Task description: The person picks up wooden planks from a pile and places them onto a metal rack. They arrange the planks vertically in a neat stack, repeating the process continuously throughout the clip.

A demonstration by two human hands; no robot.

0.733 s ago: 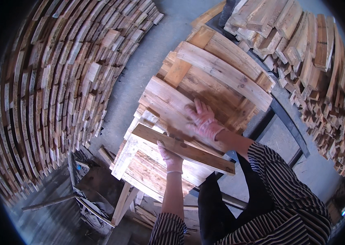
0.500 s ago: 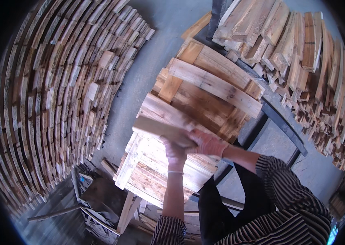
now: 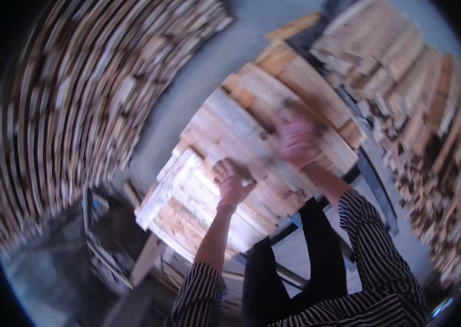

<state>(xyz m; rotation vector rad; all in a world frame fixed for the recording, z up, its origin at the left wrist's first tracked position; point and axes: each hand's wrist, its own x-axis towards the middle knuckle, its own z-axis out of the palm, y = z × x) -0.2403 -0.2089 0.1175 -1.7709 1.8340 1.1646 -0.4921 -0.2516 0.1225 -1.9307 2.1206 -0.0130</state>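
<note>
The picture is smeared with motion blur, so only the larger shapes read clearly. At the centre stands a stack of pale wooden boards, laid flat and crosswise in layers; this stack serves as the landmark for everything else.

The left hand is over the near half of the stack, its wrist ringed by a thin bracelet and its forearm rising from a black-and-white striped sleeve. The fingers are curled in toward the palm, touching the top boards; whether they actually pinch the edge of a board or only press on it cannot be told through the blur. The right hand lies farther up the stack, on its upper right part, and looks pinkish, as if gloved. It rests flat against the top layer, but its fingers are too blurred to tell whether they are spread or closed around anything. The two hands are near each other yet apart.

To the left of the stack, across a strip of grey floor, a long wall of piled planks curves with the lens, showing rows of cut ends. To the right of the stack a second heap of wooden pieces runs along the edge of the view. Below and left of the stack sits a dark, cluttered frame with a loose plank leaning just beside it. Beneath the stack's right side, dark metal bars show.
</note>
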